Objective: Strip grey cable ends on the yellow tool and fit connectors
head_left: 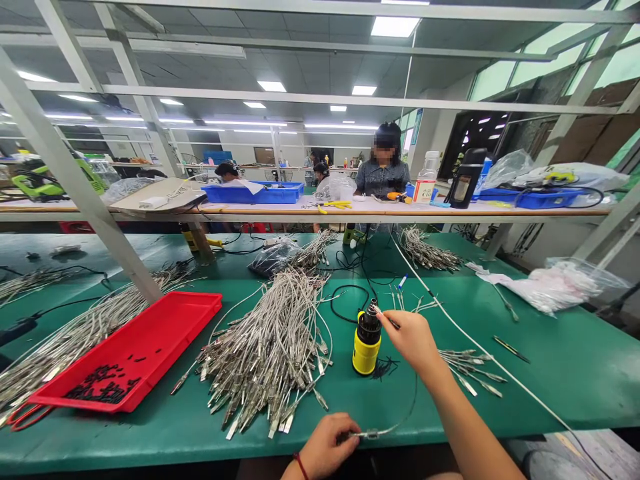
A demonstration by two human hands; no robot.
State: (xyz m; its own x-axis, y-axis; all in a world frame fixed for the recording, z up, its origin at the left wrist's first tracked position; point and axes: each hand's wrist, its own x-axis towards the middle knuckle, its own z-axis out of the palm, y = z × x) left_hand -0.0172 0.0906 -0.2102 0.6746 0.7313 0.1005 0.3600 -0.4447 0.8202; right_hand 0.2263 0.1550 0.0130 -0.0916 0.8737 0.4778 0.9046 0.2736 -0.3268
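A yellow and black heat gun (367,353) stands upright on the green table with its nozzle pointing up. My right hand (409,335) pinches the end of a thin grey cable (415,400) right by that nozzle; whether the end touches it I cannot tell. Near the front edge, my left hand (331,443) is closed on the same cable beside a clear, thicker piece. The cable curves loosely between both hands. Short black tubes (386,368) lie at the gun's base. Left of the gun is a big pile of grey USB cables (273,340); a smaller cable bunch (467,370) lies right.
A red tray (180,323) with small black pieces sits at the left, near more cables (100,333). Tweezers (511,349) and a plastic bag (560,283) lie right. Behind, a shelf (280,212) carries blue trays and bottles; a person (383,177) is beyond it.
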